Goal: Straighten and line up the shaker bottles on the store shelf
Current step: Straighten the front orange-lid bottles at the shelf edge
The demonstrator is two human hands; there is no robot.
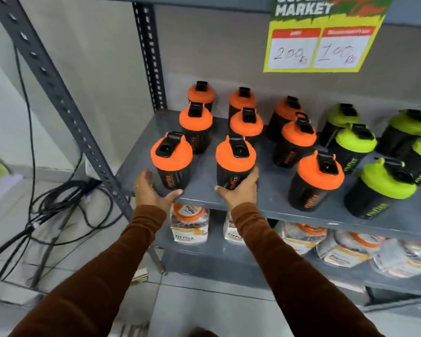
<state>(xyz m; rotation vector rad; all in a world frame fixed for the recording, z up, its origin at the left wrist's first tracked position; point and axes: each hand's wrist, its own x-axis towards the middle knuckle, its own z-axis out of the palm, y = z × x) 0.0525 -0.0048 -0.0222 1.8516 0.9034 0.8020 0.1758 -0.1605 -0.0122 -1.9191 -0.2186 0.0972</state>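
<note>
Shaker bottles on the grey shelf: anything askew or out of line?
Yes. The front orange-lidded black shaker in the third column sits right of the two behind it, so that column slants. Black flip caps face differing directions. The left hand and right hand cup the two front-left shakers. Nothing spilled.

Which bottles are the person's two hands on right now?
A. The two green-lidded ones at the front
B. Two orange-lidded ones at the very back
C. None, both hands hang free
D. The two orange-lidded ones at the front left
D: the left hand cups the front-left orange-lidded bottle, and the right hand wraps the orange-lidded bottle beside it.
</note>
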